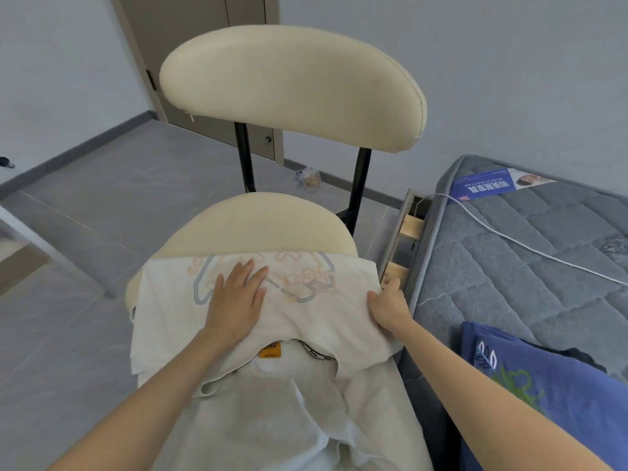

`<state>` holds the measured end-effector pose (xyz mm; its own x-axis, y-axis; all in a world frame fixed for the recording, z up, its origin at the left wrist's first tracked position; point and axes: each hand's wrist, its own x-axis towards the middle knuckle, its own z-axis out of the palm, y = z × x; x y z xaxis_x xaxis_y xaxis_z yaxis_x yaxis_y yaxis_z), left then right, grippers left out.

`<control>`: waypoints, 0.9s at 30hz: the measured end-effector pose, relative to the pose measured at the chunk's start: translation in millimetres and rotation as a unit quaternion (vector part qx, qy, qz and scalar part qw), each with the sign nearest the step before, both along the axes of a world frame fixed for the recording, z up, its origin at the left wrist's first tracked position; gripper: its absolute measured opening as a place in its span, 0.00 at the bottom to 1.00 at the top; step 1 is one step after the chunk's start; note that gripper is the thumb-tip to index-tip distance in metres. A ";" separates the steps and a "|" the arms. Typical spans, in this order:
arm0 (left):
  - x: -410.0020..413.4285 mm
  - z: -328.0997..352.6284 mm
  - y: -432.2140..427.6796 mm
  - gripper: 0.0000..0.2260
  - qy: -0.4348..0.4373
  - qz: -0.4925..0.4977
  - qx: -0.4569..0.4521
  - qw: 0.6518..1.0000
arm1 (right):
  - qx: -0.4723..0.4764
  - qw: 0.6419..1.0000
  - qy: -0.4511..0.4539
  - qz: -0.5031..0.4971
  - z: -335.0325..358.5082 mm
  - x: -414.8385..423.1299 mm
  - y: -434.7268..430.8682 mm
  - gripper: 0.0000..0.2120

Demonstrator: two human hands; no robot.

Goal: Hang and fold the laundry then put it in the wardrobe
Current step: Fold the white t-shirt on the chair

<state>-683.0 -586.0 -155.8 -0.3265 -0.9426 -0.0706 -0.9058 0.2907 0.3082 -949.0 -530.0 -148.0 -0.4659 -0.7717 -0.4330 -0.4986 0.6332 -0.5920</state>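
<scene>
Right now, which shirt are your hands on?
The white shirt on the chair: left hand flat, right hand gripping its edge. The blue shirt lies untouched on the mattress.

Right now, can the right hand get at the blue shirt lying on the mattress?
Probably yes. The blue shirt lies close by on that side, with nothing between, but the right hand grips the edge of the white shirt and must let go first.

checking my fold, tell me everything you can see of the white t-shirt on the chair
The white T-shirt looks like cotton, with a faint orange and grey print and an orange neck label. It lies wrinkled on the cream chair seat, its near part hanging off the front. The left hand presses flat on it; the right hand grips its right edge.
</scene>
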 end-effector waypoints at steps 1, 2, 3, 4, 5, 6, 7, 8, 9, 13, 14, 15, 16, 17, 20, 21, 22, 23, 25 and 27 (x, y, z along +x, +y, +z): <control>8.9 3.4 6.3 0.20 0.024 0.020 -0.034 0.999 | -0.018 0.998 0.049 0.023 2.1 2.7 2.1 0.21; 18.4 6.9 12.4 0.20 0.039 0.045 -0.059 0.997 | -0.041 0.993 0.103 0.047 5.1 7.0 4.3 0.21; 27.4 10.6 18.1 0.20 0.050 0.070 -0.074 0.994 | -0.065 0.985 0.146 0.069 8.2 12.9 6.1 0.21; 35.9 12.6 23.2 0.20 0.057 0.097 -0.083 0.990 | -0.090 0.976 0.178 0.089 11.2 20.0 7.3 0.21; 43.0 14.7 27.7 0.20 0.058 0.124 -0.095 0.986 | -0.112 0.968 0.196 0.110 13.5 28.8 7.7 0.21; 49.9 16.1 32.0 0.21 0.056 0.153 -0.105 0.981 | -0.134 0.961 0.205 0.132 14.9 38.9 7.9 0.20; 56.3 17.8 36.2 0.22 0.054 0.188 -0.109 0.975 | -0.153 0.956 0.200 0.153 16.4 50.5 8.6 0.19; 62.9 18.1 39.1 0.22 0.058 0.229 -0.102 0.966 | -0.168 0.953 0.187 0.171 18.4 63.0 9.6 0.19; 69.9 17.5 41.2 0.23 0.068 0.274 -0.082 0.956 | -0.175 0.952 0.170 0.186 20.0 75.1 10.7 0.19; 100.0 8.1 40.9 0.26 0.162 0.379 0.041 0.910 | -0.164 0.949 0.141 0.232 21.6 113.0 16.0 0.19; 106.0 5.5 41.4 0.26 0.189 0.392 0.063 0.898 | -0.157 0.947 0.140 0.243 22.0 120.2 17.5 0.19; 109.9 4.5 42.3 0.26 0.207 0.410 0.079 0.885 | -0.152 0.944 0.141 0.255 21.7 126.4 18.7 0.20; 113.4 3.4 43.2 0.25 0.216 0.432 0.091 0.871 | -0.150 0.942 0.144 0.264 21.4 131.5 19.9 0.20; 116.0 3.5 44.1 0.25 0.217 0.456 0.101 0.857 | -0.148 0.940 0.145 0.272 21.2 136.1 21.0 0.21; 121.0 2.2 43.2 0.21 0.211 0.487 0.095 0.842 | -0.136 0.932 0.152 0.301 19.9 144.9 21.6 0.22; 121.8 0.9 41.8 0.19 0.212 0.480 0.085 0.847 | -0.133 0.929 0.157 0.308 19.9 146.7 20.7 0.22; 122.6 0.0 40.3 0.17 0.215 0.470 0.074 0.853 | -0.131 0.926 0.161 0.315 20.6 148.6 19.4 0.22; 122.8 0.2 38.8 0.15 0.223 0.461 0.061 0.857 | -0.128 0.924 0.165 0.321 21.8 150.6 18.3 0.22; 124.5 3.1 38.4 0.11 0.253 0.453 0.028 0.854 | -0.114 0.916 0.176 0.343 23.7 155.0 14.5 0.23; 130.7 7.7 41.2 0.10 0.273 0.462 0.005 0.844 | -0.072 0.912 0.173 0.366 24.1 159.2 11.0 0.23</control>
